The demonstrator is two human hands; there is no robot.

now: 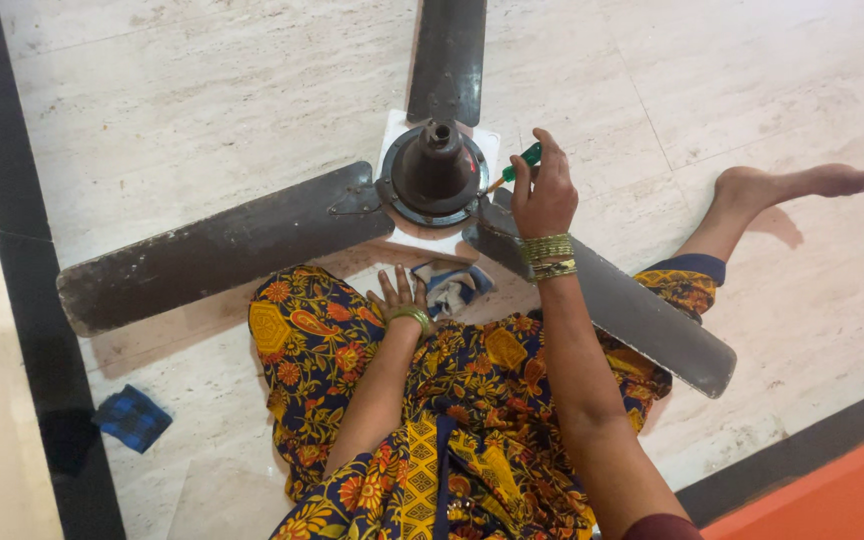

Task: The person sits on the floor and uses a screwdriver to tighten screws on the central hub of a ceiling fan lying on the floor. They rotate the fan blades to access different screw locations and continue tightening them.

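Head view, left to right: blue checked cloth (132, 418) on the marble floor (202, 100), near left. Left hand (402, 297) flat, fingers spread, holding nothing, beside a crumpled rag (455, 285). Ceiling fan (433, 172) with 3 dark blades just beyond. Right hand (544, 192) closed around a green-handled screwdriver (520, 161), long axis pointing left toward the motor hub, nearer than the left hand.

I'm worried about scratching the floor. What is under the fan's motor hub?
A white square sheet lies under the motor hub; its corners show. Its middle is hidden by the hub.
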